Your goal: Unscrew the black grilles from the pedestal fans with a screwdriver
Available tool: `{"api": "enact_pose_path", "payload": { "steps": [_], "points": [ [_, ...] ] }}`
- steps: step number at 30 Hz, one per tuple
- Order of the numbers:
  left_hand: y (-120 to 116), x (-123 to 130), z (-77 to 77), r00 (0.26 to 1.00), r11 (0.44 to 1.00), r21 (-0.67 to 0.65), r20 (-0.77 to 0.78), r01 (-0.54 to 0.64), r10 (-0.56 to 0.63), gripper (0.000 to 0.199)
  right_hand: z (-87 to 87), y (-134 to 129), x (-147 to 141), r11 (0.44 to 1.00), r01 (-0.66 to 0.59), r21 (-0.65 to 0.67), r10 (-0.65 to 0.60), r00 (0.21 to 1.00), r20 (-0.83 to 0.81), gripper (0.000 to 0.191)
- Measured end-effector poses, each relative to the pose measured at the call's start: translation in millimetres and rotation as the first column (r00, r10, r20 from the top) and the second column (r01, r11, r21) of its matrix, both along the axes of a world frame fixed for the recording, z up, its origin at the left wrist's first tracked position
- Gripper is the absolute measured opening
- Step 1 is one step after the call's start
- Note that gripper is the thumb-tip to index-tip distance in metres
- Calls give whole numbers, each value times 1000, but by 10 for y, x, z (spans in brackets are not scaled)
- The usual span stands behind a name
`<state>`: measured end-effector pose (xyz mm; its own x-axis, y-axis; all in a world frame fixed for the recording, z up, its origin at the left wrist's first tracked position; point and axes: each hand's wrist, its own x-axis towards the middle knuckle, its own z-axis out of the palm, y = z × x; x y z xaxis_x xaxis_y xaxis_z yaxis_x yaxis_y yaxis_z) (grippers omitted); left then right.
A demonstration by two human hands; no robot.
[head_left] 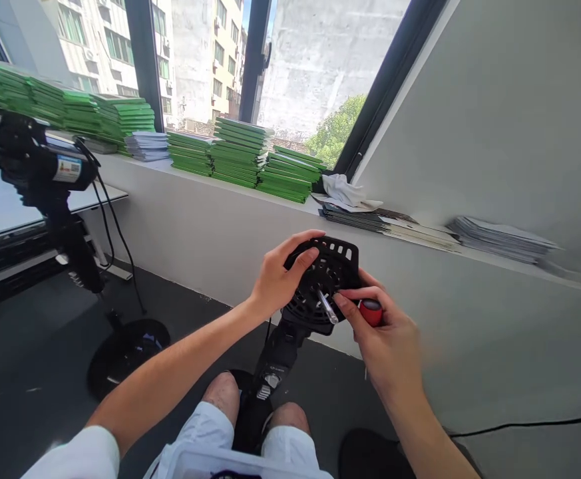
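Spanning the whole background: a window ledge (250, 193) loaded along its length with stacks of green booklets (240, 156), a crumpled white cloth (343, 189) near the window's right corner, and flat paper piles (500, 236) toward the ledge's right end. Standing on the dark floor (30, 372) at the left: a second black fan stand (45, 179) with a round base and a trailing cable. Held upright between the knees at centre: a black fan body (323, 283) on its stem, rear grille facing up toward the camera, in front of the ledge's front face.

Gripping the grille's upper left rim: left hand (277, 279), fingers curled shut over the edge, thumb across the slats. Closed round a red-handled screwdriver (365, 311): right hand (387, 339), thumb and forefinger pinching the shaft close to the tip. Long axis of the tool running from the red handle at lower right up and left toward the grille's hub, metal tip touching or just short of the centre; contact with a screw not discernible. Right hand nearer the hub, left hand steadying from the opposite side.
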<state>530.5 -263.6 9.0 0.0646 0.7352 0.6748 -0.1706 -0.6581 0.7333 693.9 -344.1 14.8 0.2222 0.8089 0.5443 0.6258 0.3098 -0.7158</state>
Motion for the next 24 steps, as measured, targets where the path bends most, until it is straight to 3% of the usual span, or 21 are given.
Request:
{"api": "enact_pose_path", "payload": {
  "steps": [7, 18, 21, 24],
  "points": [
    [-34, 10, 0, 1000, 999, -32, 2, -29, 29, 29, 89, -8, -28, 997, 16, -69, -14, 1000, 26, 37],
    [102, 39, 5, 999, 999, 19, -23, -33, 34, 32, 103, 136, 5, 998, -39, -53, 40, 999, 23, 28],
    [102, 34, -27, 998, 997, 66, -48, -44, 47, 34, 42, 126, -8, 998, -49, -39, 48, 999, -25, 29],
    [100, 2, -124, 982, 971, 209, -119, -117, 144, 39, -31, 123, -42, 996, -76, 36, 80, 987, -137, 37]
  ]
}}
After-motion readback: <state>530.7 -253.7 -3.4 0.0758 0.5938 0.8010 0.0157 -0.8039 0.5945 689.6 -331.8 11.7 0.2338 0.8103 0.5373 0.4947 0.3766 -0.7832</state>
